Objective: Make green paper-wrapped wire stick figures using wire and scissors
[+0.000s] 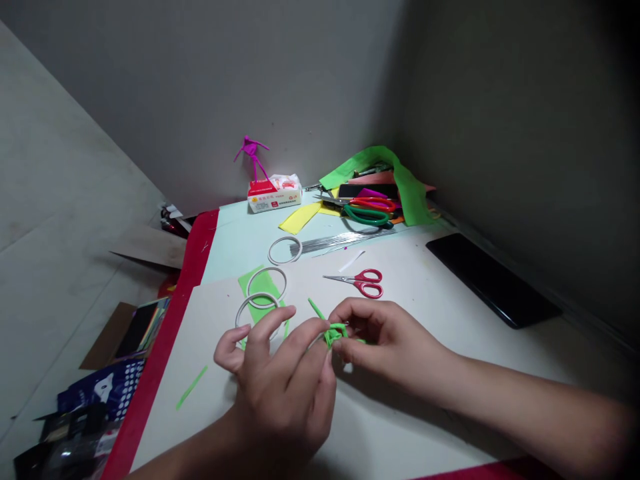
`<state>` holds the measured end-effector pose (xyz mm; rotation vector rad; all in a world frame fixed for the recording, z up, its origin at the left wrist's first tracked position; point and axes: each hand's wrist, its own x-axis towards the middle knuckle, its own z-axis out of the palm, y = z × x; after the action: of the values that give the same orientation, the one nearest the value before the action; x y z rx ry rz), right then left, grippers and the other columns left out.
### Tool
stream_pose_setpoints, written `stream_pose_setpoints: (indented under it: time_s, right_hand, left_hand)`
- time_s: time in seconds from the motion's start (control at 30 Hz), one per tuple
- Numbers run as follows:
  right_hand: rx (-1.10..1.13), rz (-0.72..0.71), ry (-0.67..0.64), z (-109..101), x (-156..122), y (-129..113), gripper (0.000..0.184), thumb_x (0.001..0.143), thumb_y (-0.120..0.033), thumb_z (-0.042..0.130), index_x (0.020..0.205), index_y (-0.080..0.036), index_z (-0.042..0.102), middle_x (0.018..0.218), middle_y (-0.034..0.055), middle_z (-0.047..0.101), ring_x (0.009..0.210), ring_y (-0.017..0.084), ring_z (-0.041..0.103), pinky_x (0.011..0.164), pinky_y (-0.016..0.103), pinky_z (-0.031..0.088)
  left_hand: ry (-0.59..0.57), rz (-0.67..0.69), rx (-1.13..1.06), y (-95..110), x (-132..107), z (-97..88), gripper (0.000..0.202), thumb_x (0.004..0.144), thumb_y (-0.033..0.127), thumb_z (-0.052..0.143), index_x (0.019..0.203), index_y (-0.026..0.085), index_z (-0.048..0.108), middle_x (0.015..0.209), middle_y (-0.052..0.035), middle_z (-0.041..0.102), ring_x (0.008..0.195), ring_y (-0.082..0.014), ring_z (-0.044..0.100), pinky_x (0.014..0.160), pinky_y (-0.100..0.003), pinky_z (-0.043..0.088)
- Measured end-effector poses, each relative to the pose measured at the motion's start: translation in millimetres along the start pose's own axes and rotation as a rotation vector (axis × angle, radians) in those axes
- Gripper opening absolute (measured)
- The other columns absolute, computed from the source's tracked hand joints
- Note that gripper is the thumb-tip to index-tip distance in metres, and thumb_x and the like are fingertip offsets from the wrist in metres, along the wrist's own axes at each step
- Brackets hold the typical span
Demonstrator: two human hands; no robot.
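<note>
**Left hand (280, 383) and right hand (387, 337) pinch a green knot (334, 333)**

The knot, a small twist of bright green strip, sits between your hands, a little above the white board (410, 393). One straight tail (316, 309) sticks out from it toward the far side of the board.

Your right hand comes in from the right, its fingers curled and pressed together on the knot's right side. Your left hand comes up from below, its fingers curled over and their tips closing on the knot's left side. Its outermost finger (227, 350) spreads away to the left. Your fingers hide part of the knot, so you cannot tell exactly which tips touch it.

Two overlapping pale rings (257, 294) lie just beyond your left hand on a green foam strip (265, 287). A third ring (285, 238) lies farther off, beside a bundle of wires (340, 241). Red-handled scissors (360, 282) lie just beyond your right hand, and a loose green strip (191, 387) lies near the board's left edge. A black phone (493, 280) lies to the right. In the far corner are foam sheets (395, 180), a tissue pack (274, 193) and a magenta figure (253, 157).
</note>
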<state>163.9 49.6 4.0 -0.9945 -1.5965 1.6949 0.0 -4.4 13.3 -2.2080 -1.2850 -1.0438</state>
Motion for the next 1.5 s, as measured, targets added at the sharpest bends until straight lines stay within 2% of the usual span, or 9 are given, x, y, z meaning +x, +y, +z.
stream_pose_setpoints:
  time_s: [0.1,0.33,0.57,0.8,1.0,1.2,1.4,1.5]
  right_hand:
    - [0.065,0.061,-0.012,0,0,0,0.008,0.074,-0.016,0.063,0.080,-0.015,0.057,0.064,-0.0026,0.058,0.060,0.010,0.053,0.057,0.023,0.041]
    - [0.209,0.091,-0.006,2,2,4,0.014,0.076,-0.018,0.064,0.079,-0.017,0.050,0.059,-0.0046,0.056,0.058,0.010,0.055,0.058,0.023,0.041]
    - [0.109,0.044,0.030,1,2,5,0.013,0.073,-0.014,0.063,0.077,-0.017,0.052,0.063,-0.0042,0.055,0.058,0.009,0.051,0.055,0.022,0.038]
    - [0.058,0.017,0.032,1,2,7,0.012,0.073,-0.015,0.062,0.077,-0.018,0.051,0.065,-0.0026,0.057,0.062,0.012,0.055,0.058,0.024,0.042]
    - [0.055,0.067,0.033,2,2,4,0.018,0.072,-0.018,0.065,0.089,-0.017,0.058,0.060,-0.0041,0.057,0.058,0.011,0.055,0.056,0.023,0.042]
    - [0.060,0.076,0.032,4,3,2,0.010,0.074,-0.020,0.061,0.082,-0.017,0.056,0.058,-0.0035,0.058,0.056,0.011,0.055,0.055,0.023,0.041]
    - [0.065,0.065,0.052,4,4,7,0.010,0.073,-0.014,0.057,0.082,-0.018,0.056,0.060,-0.0043,0.058,0.056,0.011,0.056,0.054,0.022,0.042]
    - [0.071,0.069,0.036,4,3,8,0.008,0.076,-0.016,0.056,0.083,-0.017,0.060,0.056,-0.0044,0.058,0.055,0.011,0.056,0.055,0.021,0.044]
  left_hand:
    - [0.027,-0.048,0.003,3,2,0.7,0.017,0.066,0.004,0.065,0.073,0.020,0.069,0.087,-0.0014,0.077,0.098,-0.0326,0.060,0.082,-0.047,0.023]
    - [0.043,-0.074,0.035,4,2,0.7,0.018,0.064,0.005,0.070,0.074,0.020,0.069,0.086,-0.0008,0.078,0.094,-0.0317,0.060,0.080,-0.047,0.028]
    - [-0.039,-0.103,0.011,2,11,-3.7,0.005,0.072,0.017,0.073,0.071,0.021,0.070,0.089,-0.0033,0.078,0.098,-0.0375,0.059,0.080,-0.050,0.024]
    - [-0.100,-0.140,0.002,1,10,-4.1,0.014,0.071,0.009,0.069,0.073,0.023,0.070,0.093,-0.0019,0.077,0.101,-0.0357,0.058,0.080,-0.050,0.023]
    - [-0.062,-0.120,0.059,5,8,-3.8,0.012,0.070,0.009,0.068,0.071,0.021,0.068,0.094,-0.0031,0.077,0.103,-0.0368,0.057,0.081,-0.052,0.024]
    - [-0.043,-0.076,0.109,7,8,-3.3,0.009,0.070,0.010,0.070,0.071,0.019,0.067,0.096,-0.0068,0.076,0.104,-0.0371,0.055,0.082,-0.054,0.029]
    - [-0.182,0.061,0.145,-5,-6,-4.4,0.013,0.071,0.014,0.073,0.080,0.021,0.067,0.110,-0.0074,0.070,0.099,-0.0339,0.056,0.079,-0.051,0.033]
    - [-0.232,0.040,0.126,-7,-12,-4.7,0.016,0.072,0.012,0.072,0.085,0.021,0.067,0.110,-0.0074,0.069,0.095,-0.0301,0.057,0.078,-0.049,0.033]
